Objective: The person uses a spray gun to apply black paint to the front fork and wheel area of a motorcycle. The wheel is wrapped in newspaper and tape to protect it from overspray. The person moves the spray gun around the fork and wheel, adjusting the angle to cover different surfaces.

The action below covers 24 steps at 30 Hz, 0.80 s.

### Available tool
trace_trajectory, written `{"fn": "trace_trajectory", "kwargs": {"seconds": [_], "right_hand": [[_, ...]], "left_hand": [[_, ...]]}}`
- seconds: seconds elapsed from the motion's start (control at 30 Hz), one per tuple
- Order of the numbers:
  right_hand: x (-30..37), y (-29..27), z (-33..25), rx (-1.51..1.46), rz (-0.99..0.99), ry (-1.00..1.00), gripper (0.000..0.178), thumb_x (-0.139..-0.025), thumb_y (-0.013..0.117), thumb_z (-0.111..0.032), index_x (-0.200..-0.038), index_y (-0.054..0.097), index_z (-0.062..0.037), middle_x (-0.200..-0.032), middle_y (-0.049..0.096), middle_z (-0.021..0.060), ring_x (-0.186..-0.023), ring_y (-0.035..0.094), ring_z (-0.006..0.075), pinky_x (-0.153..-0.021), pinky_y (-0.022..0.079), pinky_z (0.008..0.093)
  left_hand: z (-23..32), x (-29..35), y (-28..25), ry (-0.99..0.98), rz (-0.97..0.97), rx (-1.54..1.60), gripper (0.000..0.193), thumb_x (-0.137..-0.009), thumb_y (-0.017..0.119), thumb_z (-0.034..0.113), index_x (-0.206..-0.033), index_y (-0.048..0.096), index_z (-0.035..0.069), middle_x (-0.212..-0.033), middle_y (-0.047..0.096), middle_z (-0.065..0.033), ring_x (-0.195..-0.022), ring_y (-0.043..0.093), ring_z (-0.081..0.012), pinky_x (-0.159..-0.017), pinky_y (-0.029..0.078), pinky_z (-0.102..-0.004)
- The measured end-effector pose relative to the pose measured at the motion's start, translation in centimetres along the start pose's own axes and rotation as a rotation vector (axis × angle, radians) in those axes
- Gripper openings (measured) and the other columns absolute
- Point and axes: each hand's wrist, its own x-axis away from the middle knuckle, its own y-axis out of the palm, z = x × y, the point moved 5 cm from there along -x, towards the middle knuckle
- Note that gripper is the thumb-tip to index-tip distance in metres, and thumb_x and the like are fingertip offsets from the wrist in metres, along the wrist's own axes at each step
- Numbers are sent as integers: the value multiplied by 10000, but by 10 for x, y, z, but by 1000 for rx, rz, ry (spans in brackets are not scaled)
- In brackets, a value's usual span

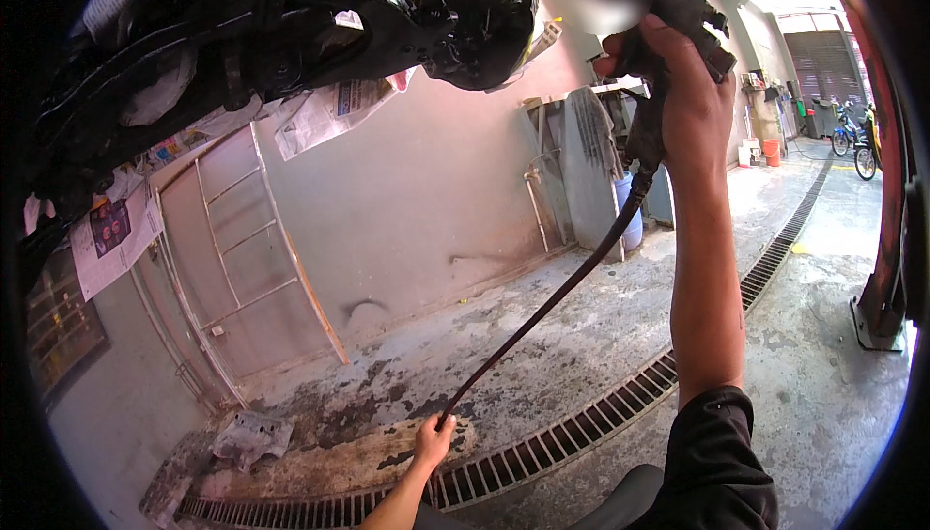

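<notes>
Raised at the upper right, my right hand (690, 94) is wrapped round a black-coated spray gun (683, 2). A blurred patch hides part of the gun's left side. From the bottom of its grip a dark hose (557, 299) runs down and left in a gentle curve. Low in the middle, my left hand (432, 441) is closed round this hose. Overhead at the upper left is a glossy black vehicle underside (291, 46), close to the left of the gun. Newspaper sheets (325, 115) hang along its edges.
A metal ladder-like frame (281, 230) leans on the grey wall. A drain grate (581, 428) crosses the stained floor. A grey cabinet (586, 176) and blue barrel (630, 210) stand beyond. At right are a red post (883, 259), an orange bucket (771, 152) and motorcycles (845, 138).
</notes>
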Motion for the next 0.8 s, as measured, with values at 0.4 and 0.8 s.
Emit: {"fn": "trace_trajectory", "kwargs": {"seconds": [0.4, 0.8], "right_hand": [[18, -3, 6, 26, -6, -11, 260, -974, 631, -155, -1084, 726, 61, -896, 756, 141, -776, 754, 232, -790, 585, 338], [37, -9, 20, -63, 37, 55, 209, -975, 656, -142, -1038, 699, 52, -818, 712, 115, -710, 702, 187, -686, 579, 317]], "left_hand": [[-21, -2, -1, -16, -9, -43, 478, -996, 638, 523, -931, 674, 51, -721, 566, -57, -665, 545, -200, -636, 424, -411], [-33, 5, -5, -12, -2, -18, 489, -985, 651, 514, -888, 643, 35, -698, 570, -57, -656, 545, -199, -628, 430, -414]]}}
